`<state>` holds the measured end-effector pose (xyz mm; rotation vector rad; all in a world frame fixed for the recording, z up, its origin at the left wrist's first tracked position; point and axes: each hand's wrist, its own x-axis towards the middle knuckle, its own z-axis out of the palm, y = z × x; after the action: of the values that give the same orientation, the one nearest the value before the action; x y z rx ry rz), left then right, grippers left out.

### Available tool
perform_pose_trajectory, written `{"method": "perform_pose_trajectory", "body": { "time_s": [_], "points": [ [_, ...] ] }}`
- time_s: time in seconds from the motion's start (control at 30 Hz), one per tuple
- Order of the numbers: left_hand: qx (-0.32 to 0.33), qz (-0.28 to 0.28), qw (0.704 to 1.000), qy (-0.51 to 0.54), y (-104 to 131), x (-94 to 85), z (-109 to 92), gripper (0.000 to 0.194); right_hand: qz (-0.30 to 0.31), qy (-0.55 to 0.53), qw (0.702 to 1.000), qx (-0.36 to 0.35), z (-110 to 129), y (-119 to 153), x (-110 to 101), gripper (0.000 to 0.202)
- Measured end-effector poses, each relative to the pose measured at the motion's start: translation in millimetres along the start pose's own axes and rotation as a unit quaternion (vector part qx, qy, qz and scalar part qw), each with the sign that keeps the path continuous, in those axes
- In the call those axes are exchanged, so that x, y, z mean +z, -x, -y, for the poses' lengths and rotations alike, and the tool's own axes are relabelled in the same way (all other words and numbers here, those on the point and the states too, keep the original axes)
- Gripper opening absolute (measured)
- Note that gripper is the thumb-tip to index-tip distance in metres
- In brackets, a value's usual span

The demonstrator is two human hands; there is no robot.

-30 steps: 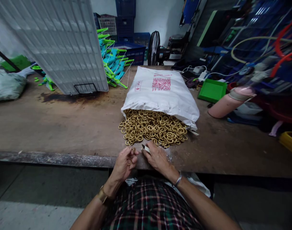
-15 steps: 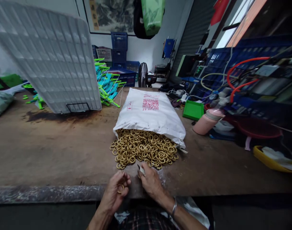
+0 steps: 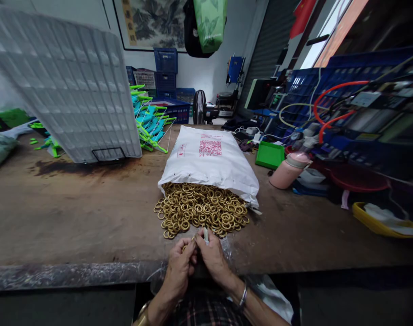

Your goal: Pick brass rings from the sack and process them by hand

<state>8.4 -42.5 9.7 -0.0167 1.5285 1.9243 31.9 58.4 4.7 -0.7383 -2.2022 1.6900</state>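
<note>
In front of the ring pile, my left hand [image 3: 179,265] pinches a brass-coloured ring [image 3: 184,247], which is partly hidden by the fingers. My right hand [image 3: 213,259] is closed on a small knife [image 3: 206,234] with a pale body and a dark tip pointing away from me. The two hands' fingertips are close together; whether they touch I cannot tell. Just beyond them, many loose gold rings [image 3: 201,210] spill from the open mouth of a white sack [image 3: 189,158] with red print, lying on its side on the brown table [image 3: 91,226].
A grey ribbed plastic panel [image 3: 77,86] stands tilted at left, with green and turquoise hangers [image 3: 152,122] behind it. To the right are a green tray [image 3: 270,155], a pink bottle [image 3: 289,171] and a yellow basket [image 3: 379,226]. A black fan [image 3: 200,107] stands behind the sack.
My left hand has moved right and slightly forward, bringing its ring close to my right hand. The knife tip has turned from leaning left to pointing nearly straight ahead.
</note>
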Motion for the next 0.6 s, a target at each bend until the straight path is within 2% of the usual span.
{"method": "perform_pose_trajectory", "body": {
  "time_s": [0.07,0.17,0.23,0.33,0.47,0.6],
  "points": [
    [0.017,-0.023,0.998,-0.047,0.6,-0.8,-4.2,0.041,0.006,0.024,0.999,-0.021,-0.3,-0.7,-4.2,0.015],
    [0.083,-0.042,0.986,-0.138,2.5,-3.5,-10.6,0.034,0.057,0.068,0.995,-0.052,0.0,-0.9,-14.7,0.014],
    [0.14,-0.028,0.972,-0.189,3.0,-5.7,-13.4,0.03,0.096,0.084,0.99,-0.057,-0.4,-0.3,-21.2,0.015],
    [0.193,0.001,0.952,-0.238,2.1,-8.7,-14.2,0.026,0.113,0.088,0.988,-0.065,-1.9,-0.1,-26.0,0.018],
    [0.192,0.004,0.952,-0.239,1.5,-10.4,-11.7,0.025,0.142,0.087,0.984,-0.065,-2.9,-1.5,-25.9,0.018],
    [0.141,0.031,0.969,-0.198,2.3,-12.9,-11.0,0.029,0.171,0.055,0.983,-0.025,-1.5,-1.5,-24.6,0.021]
  ]
}}
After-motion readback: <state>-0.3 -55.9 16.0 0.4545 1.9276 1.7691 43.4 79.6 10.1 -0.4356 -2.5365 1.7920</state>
